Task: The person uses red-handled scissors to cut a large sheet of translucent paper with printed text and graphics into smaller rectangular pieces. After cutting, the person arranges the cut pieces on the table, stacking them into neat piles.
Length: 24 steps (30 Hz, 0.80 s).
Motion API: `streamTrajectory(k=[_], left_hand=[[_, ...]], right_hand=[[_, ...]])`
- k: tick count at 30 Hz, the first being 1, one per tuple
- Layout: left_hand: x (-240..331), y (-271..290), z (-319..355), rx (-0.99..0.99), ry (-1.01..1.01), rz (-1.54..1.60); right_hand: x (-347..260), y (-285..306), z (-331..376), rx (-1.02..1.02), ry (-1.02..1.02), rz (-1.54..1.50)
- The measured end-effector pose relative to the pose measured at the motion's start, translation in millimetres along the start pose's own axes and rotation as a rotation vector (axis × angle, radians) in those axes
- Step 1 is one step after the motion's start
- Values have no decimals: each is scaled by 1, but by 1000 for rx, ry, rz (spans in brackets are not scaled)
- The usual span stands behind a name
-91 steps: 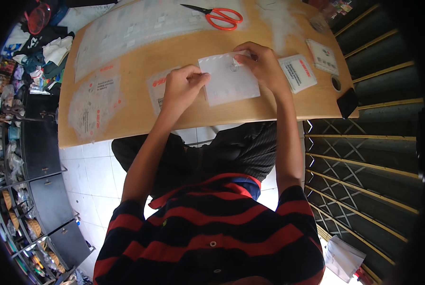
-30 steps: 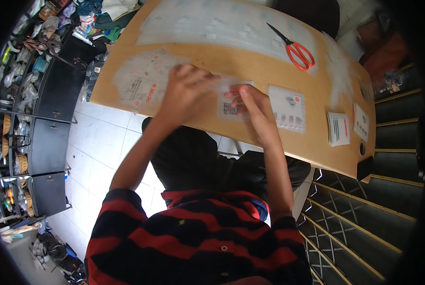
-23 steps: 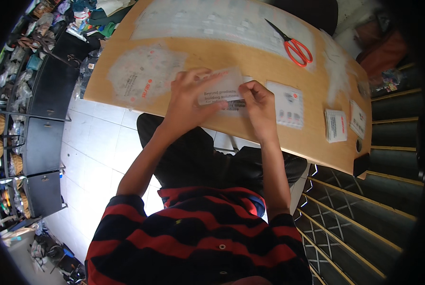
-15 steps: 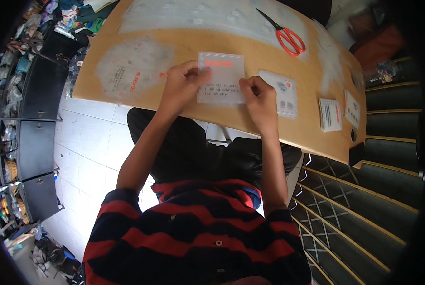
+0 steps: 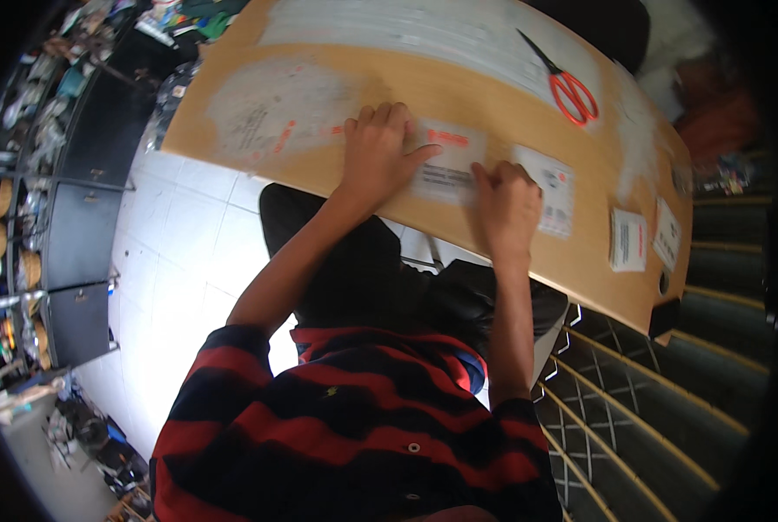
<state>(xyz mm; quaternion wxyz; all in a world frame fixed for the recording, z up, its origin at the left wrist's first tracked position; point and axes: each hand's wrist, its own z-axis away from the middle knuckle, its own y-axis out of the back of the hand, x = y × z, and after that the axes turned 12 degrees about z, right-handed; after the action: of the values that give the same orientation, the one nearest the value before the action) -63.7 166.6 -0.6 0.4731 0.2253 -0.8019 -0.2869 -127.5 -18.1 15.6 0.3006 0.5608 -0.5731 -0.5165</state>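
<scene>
Left hand (image 5: 380,155) loosely open, palm down, thumb stretched out over the left side of a flat printed pouch (image 5: 450,161); I make out no closed grip on it. Right hand (image 5: 509,209) half curled at the pouch's right side, thumb tip by that edge; from my end I cannot tell whether it pinches anything. The pouch lies on the wooden table (image 5: 591,235) between the hands, its lower edge near the table's front rim, so I count little room toward the body. More room beyond it: a wide band of wood runs up to the long translucent sheet (image 5: 424,39) along the far side. Right side tighter: a second pouch (image 5: 556,187) sits just beside the right hand, partly behind its fingers. Past that I have a strip of wood, then a small stack of packets (image 5: 629,239) near the right end. Orange-handled scissors (image 5: 572,97) lie beyond the second pouch, well apart from both hands. Leftward, a spread of clear packaging (image 5: 263,113) takes up the table's left part.
</scene>
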Motion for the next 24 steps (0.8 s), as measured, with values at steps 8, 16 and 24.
streamTrajectory(k=[8,16,24], left_hand=[[-91,94,60,248,88,-374],[-95,127,56,168,434,-281],[-116,126,57,296,323,-167]], right_hand=[[-16,14,-3,4,90,-152],[-78,-2,7,-59,297,-366],[-103,-5,21,-184,328,-474]])
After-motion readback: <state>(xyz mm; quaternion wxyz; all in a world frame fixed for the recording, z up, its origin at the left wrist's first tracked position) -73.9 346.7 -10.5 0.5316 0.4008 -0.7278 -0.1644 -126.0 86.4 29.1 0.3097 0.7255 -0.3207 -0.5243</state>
